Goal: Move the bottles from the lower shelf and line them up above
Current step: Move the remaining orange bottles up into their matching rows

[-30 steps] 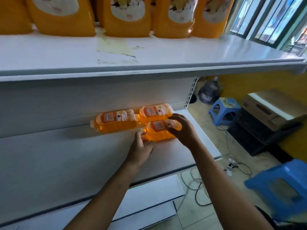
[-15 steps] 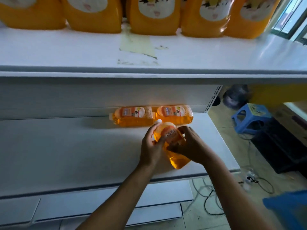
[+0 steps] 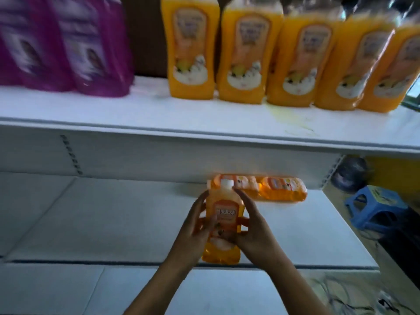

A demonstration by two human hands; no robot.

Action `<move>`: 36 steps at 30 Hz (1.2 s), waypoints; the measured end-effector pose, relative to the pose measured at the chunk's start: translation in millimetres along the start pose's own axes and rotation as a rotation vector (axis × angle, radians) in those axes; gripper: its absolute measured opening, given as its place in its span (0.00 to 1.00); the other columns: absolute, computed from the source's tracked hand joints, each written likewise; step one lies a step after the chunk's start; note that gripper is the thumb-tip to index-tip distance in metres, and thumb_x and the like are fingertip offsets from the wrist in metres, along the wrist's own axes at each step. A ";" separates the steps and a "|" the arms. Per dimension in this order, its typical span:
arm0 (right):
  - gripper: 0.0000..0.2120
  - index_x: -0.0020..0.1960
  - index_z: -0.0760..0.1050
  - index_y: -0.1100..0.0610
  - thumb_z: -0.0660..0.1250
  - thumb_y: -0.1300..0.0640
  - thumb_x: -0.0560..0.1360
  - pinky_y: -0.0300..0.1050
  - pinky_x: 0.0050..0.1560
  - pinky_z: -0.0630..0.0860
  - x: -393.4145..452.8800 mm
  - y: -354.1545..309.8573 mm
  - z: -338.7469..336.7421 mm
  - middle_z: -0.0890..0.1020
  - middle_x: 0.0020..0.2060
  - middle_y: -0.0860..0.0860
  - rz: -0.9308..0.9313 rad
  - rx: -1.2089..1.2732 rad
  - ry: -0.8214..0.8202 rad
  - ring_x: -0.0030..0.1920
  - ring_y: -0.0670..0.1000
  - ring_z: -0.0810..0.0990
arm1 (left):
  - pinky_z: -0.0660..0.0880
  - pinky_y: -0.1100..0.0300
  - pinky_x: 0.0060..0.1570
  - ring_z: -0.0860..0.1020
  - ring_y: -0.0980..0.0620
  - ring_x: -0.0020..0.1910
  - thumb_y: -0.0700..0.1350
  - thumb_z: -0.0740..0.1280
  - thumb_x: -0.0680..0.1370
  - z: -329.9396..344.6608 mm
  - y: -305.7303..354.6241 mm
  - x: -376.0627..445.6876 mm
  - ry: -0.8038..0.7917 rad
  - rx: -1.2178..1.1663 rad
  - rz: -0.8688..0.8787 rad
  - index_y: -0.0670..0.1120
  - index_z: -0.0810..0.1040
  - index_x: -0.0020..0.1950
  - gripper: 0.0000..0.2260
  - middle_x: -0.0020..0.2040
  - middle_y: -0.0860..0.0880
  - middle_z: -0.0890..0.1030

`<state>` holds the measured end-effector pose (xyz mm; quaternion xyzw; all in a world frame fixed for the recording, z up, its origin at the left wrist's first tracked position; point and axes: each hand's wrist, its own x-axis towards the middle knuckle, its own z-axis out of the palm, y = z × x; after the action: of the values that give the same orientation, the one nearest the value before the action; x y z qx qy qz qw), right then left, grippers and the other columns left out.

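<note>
Bottles, orange: five large ones [image 3: 245,57] stand in a row on the upper shelf [image 3: 159,114], upper right of frame; purple bottles [image 3: 68,46] at upper left, blurred. Lower shelf [image 3: 113,219] across mid-frame. Two small orange bottles [image 3: 272,188] lie on their sides at its back, right of centre. One small bottle [image 3: 225,214] upright at centre, white cap up, gripped between left hand [image 3: 195,226] and right hand [image 3: 252,228], fingers curled round its sides. Blue stool [image 3: 375,208] at right edge.
</note>
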<state>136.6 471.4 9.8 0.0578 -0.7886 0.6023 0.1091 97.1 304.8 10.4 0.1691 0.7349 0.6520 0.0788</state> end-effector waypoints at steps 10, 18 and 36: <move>0.41 0.68 0.57 0.22 0.78 0.51 0.71 0.36 0.51 0.81 14.5 -104.4 152.4 0.68 0.70 0.38 -0.162 -0.071 -0.128 0.62 0.44 0.77 | 0.74 0.76 0.46 0.71 0.72 0.61 0.61 0.71 0.69 -148.6 25.6 -110.1 0.168 0.065 0.153 0.81 0.45 0.67 0.40 0.62 0.81 0.61; 0.41 0.72 0.60 0.30 0.79 0.48 0.68 0.44 0.48 0.84 18.1 -197.6 314.8 0.66 0.69 0.34 -0.380 0.026 -0.466 0.62 0.48 0.78 | 0.75 0.72 0.49 0.77 0.65 0.61 0.57 0.75 0.69 -299.9 29.5 -212.0 0.490 0.015 0.243 0.74 0.55 0.73 0.40 0.64 0.70 0.74; 0.41 0.77 0.59 0.44 0.76 0.46 0.70 0.48 0.52 0.83 141.5 -344.6 569.8 0.67 0.72 0.44 -0.841 0.088 -0.709 0.67 0.51 0.76 | 0.76 0.61 0.61 0.72 0.63 0.68 0.60 0.70 0.74 -579.0 77.4 -228.5 0.741 0.302 0.419 0.72 0.44 0.75 0.41 0.72 0.66 0.66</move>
<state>17.8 -163.8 224.2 0.5717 -0.6600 0.4829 0.0658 126.2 -307.7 142.3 0.0791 0.7504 0.5559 -0.3487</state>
